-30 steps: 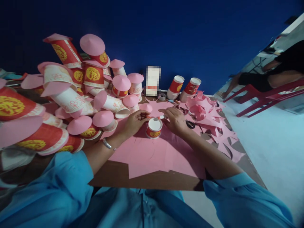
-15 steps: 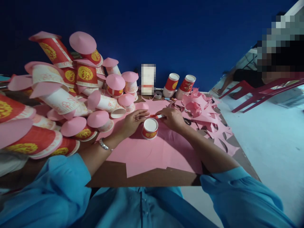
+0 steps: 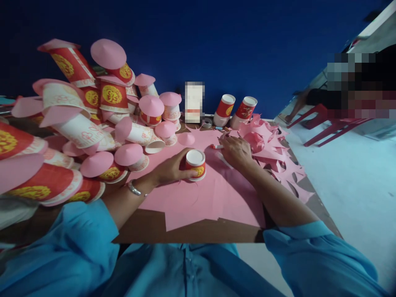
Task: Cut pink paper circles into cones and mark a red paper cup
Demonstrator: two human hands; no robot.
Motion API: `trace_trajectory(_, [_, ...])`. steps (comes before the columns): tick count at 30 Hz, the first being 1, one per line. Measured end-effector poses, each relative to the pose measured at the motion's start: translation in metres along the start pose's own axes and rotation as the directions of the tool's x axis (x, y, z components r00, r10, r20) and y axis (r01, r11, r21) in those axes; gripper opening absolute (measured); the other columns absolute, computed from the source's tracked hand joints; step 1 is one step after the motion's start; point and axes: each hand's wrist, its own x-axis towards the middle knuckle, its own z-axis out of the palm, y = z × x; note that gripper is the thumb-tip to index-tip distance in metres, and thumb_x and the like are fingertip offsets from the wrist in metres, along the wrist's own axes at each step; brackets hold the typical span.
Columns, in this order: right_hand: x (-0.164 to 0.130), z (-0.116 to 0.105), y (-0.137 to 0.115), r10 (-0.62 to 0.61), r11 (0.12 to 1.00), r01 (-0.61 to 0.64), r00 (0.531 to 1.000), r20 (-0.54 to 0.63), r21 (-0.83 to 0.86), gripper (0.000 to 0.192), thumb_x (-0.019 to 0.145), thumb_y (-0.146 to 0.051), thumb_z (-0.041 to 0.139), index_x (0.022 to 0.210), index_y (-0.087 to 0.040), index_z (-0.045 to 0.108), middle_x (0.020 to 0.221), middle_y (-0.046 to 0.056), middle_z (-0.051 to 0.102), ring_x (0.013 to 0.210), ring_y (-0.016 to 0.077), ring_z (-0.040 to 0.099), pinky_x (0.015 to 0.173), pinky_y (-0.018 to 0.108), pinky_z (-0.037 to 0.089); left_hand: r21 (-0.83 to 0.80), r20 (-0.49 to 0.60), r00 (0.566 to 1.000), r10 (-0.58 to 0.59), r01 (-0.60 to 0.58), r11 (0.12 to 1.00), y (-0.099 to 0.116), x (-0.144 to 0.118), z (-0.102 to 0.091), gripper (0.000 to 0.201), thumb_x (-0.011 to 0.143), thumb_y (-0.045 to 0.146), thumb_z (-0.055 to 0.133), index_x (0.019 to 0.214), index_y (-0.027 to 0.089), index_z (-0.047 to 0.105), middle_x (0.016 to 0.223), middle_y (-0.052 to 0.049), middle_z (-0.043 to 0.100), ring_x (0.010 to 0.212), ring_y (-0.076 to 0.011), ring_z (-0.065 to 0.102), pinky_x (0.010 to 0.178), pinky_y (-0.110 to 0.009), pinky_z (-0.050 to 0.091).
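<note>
The left hand (image 3: pixel 168 167) is wrapped around the side of a paper cup (image 3: pixel 195 163), fingers curled on its red wall. The cup stands upside down on the pink paper sheet (image 3: pixel 198 198) that covers the table (image 3: pixel 148 229), just in front of the person. Such a cup is very light and thin; it probably dents if squeezed hard, and the smooth wall can slip a little. I think the best hold is low around the wall with a gentle grip, not on the white bottom that faces up.

The right hand (image 3: pixel 236 150), a little beyond the cup and to its right, pinches a pen (image 3: pixel 216 146) between thumb and fingers, the tip toward the paper. The pen is stiff and light. Behind this hand lie pink paper scraps (image 3: pixel 272 152), soft and easy to tear. To the left of the left hand there is a pile of cups with pink cone lids (image 3: pixel 102 119).

Compared with half a second ago, the left hand has closed on the cup's wall, where before it only touched the cup from behind. The right hand with the pen has moved away from the cup's edge, farther to the right.
</note>
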Motion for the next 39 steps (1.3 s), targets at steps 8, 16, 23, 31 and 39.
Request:
trace_trajectory(8, [-0.011,0.007,-0.012,-0.310,0.945,0.320,0.942,-0.132,0.065,0.024,0.101,-0.014,0.055,0.102,-0.019,0.078,0.080,0.008,0.073,0.075,0.0220,0.061,0.072,0.036,0.037,-0.471,-0.224,0.973,-0.052,-0.062,0.880,-0.003,0.010,0.001,0.071,0.079,0.061,0.083,0.136,0.023,0.064,0.134,-0.014,0.073,0.122,-0.0340,0.070,0.104,-0.047,0.058])
trace_trajectory(16, [-0.010,0.008,0.006,-0.215,0.976,0.215,0.962,-0.170,-0.016,0.022,0.100,-0.010,0.056,0.098,-0.014,0.077,0.091,0.014,0.077,0.084,0.0249,0.066,0.074,0.037,0.043,-0.573,-0.219,0.972,-0.081,-0.061,0.818,0.000,0.012,0.001,0.068,0.080,0.058,0.084,0.135,0.024,0.065,0.130,-0.013,0.075,0.119,-0.0312,0.072,0.101,-0.045,0.059])
trace_trajectory(23, [-0.028,-0.005,-0.045,-0.339,0.867,0.432,0.877,-0.342,0.250,0.046,0.106,-0.041,0.061,0.146,-0.017,0.061,0.081,0.005,0.076,0.067,0.0194,0.066,0.064,0.033,0.046,-0.433,-0.253,0.965,-0.071,-0.047,0.900,-0.007,0.012,0.002,0.059,0.088,0.059,0.078,0.131,0.021,0.065,0.125,-0.010,0.077,0.122,-0.0282,0.072,0.105,-0.042,0.058])
trace_trajectory(31, [-0.031,0.010,-0.050,-0.316,0.867,0.418,0.883,-0.348,0.273,0.046,0.109,-0.034,0.053,0.150,-0.016,0.059,0.078,0.004,0.076,0.061,0.0172,0.063,0.060,0.032,0.045,-0.357,-0.031,0.999,0.012,-0.022,0.934,-0.006,0.005,-0.006,0.082,0.079,0.035,0.091,0.150,0.027,0.052,0.142,-0.014,0.069,0.132,-0.0343,0.067,0.108,-0.048,0.058])
trace_trajectory(39, [-0.025,-0.015,-0.040,-0.231,0.776,0.451,0.854,-0.467,0.441,0.050,0.112,-0.054,0.044,0.126,-0.019,0.076,0.083,0.008,0.073,0.070,0.0193,0.065,0.065,0.034,0.051,-0.311,-0.073,0.997,-0.021,-0.002,0.950,0.005,0.007,-0.004,0.084,0.075,0.036,0.094,0.147,0.025,0.052,0.137,-0.014,0.072,0.130,-0.0348,0.069,0.109,-0.050,0.055])
